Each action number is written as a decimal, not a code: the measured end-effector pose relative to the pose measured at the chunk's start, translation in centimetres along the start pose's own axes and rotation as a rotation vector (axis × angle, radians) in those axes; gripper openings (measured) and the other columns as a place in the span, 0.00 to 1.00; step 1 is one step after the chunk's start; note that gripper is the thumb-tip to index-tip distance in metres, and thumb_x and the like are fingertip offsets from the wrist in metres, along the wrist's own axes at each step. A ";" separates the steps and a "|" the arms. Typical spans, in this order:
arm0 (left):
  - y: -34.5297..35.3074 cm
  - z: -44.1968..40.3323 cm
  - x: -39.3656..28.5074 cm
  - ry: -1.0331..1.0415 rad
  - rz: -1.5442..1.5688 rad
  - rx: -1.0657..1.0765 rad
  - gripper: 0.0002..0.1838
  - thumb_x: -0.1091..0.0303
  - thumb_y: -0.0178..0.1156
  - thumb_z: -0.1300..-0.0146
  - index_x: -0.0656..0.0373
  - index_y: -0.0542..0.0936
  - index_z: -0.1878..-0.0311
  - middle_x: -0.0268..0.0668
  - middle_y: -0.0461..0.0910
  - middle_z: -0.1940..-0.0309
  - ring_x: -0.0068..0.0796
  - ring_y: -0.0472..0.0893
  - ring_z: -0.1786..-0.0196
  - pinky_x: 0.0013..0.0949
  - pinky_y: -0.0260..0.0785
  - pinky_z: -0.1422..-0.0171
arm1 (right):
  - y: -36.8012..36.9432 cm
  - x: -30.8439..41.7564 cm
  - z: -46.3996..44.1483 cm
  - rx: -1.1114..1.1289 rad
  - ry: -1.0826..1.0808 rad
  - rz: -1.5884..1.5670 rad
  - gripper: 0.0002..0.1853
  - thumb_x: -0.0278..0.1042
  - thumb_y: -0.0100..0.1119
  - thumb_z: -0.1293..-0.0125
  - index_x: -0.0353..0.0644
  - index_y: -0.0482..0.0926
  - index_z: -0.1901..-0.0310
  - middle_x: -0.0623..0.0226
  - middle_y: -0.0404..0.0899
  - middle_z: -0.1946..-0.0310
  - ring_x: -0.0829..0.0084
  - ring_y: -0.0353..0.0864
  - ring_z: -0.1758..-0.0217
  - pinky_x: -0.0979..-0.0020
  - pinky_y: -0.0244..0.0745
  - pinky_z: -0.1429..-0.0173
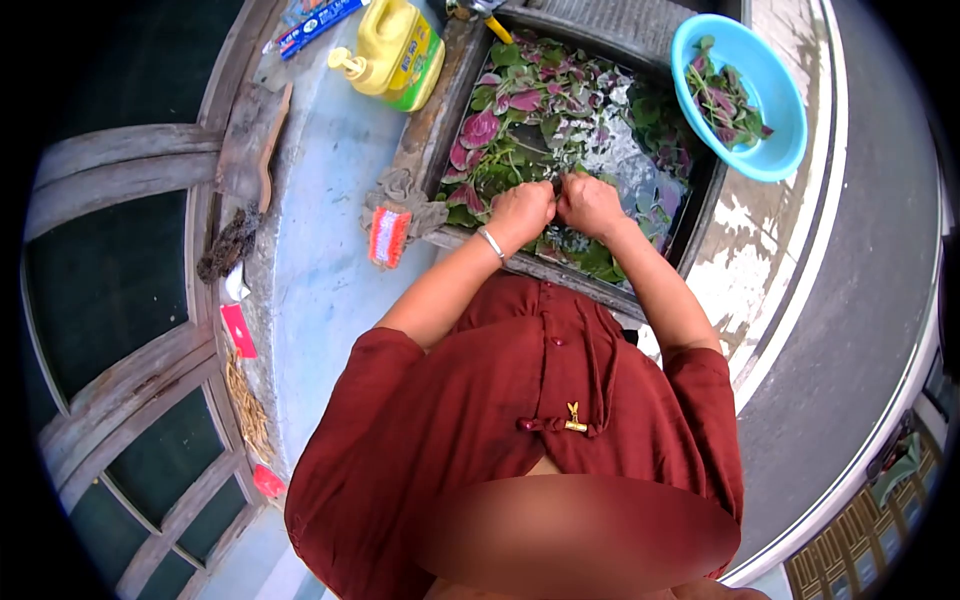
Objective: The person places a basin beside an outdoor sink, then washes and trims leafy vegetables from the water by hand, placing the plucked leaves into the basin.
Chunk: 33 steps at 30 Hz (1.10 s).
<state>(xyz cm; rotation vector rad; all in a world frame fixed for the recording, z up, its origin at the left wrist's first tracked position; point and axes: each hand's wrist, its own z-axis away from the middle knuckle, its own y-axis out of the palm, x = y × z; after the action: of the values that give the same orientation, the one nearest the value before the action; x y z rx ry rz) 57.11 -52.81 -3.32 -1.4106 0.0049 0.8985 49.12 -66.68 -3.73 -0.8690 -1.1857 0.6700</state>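
Stone-like basin (pixel 568 279) of water and leaves (pixel 480 130); left hand (pixel 525 211) and right hand (pixel 590 205) clenched close together over it

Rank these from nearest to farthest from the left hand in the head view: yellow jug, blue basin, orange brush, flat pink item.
From the left hand, as pictured:
1. Orange brush, just to its left
2. Yellow jug, ahead and left
3. Blue basin, ahead and right
4. Flat pink item, far left
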 end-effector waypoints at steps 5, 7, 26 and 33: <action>0.8 0.4 2.2 -0.161 0.420 -0.027 0.06 0.70 0.58 0.44 0.63 0.77 0.70 0.42 0.79 0.80 0.32 0.80 0.79 0.35 0.73 0.71 | -0.1 -3.5 -1.0 -0.246 0.420 -0.321 0.11 0.38 0.56 0.45 0.37 0.75 0.71 0.49 0.79 0.68 0.49 0.79 0.67 0.56 0.73 0.60; 1.1 1.0 3.1 -0.325 0.692 0.066 0.04 0.72 0.56 0.39 0.63 0.76 0.67 0.32 0.79 0.80 0.19 0.80 0.79 0.23 0.71 0.77 | -1.0 -5.0 -0.6 -0.322 0.390 -0.594 0.13 0.38 0.53 0.36 0.37 0.75 0.71 0.59 0.81 0.68 0.68 0.79 0.65 0.66 0.72 0.58; 1.4 3.2 4.2 -0.462 1.340 0.061 0.07 0.71 0.56 0.37 0.61 0.73 0.58 0.32 0.78 0.75 0.21 0.79 0.76 0.23 0.74 0.72 | 0.3 0.4 0.9 -0.190 -0.190 -0.261 0.07 0.35 0.60 0.42 0.42 0.75 0.66 0.60 0.78 0.67 0.55 0.79 0.65 0.59 0.74 0.64; 1.4 3.0 3.5 -0.419 1.359 0.059 0.07 0.71 0.56 0.37 0.61 0.73 0.57 0.33 0.78 0.74 0.23 0.79 0.76 0.24 0.74 0.71 | 2.6 0.9 0.0 -0.207 0.096 -0.283 0.08 0.35 0.56 0.46 0.39 0.73 0.72 0.54 0.77 0.76 0.50 0.78 0.71 0.55 0.72 0.66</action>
<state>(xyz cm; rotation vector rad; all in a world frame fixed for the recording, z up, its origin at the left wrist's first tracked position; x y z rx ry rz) 57.25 -48.60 -5.62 -1.0146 0.7358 2.2571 49.37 -64.55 -5.50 -0.8731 -1.2756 0.2758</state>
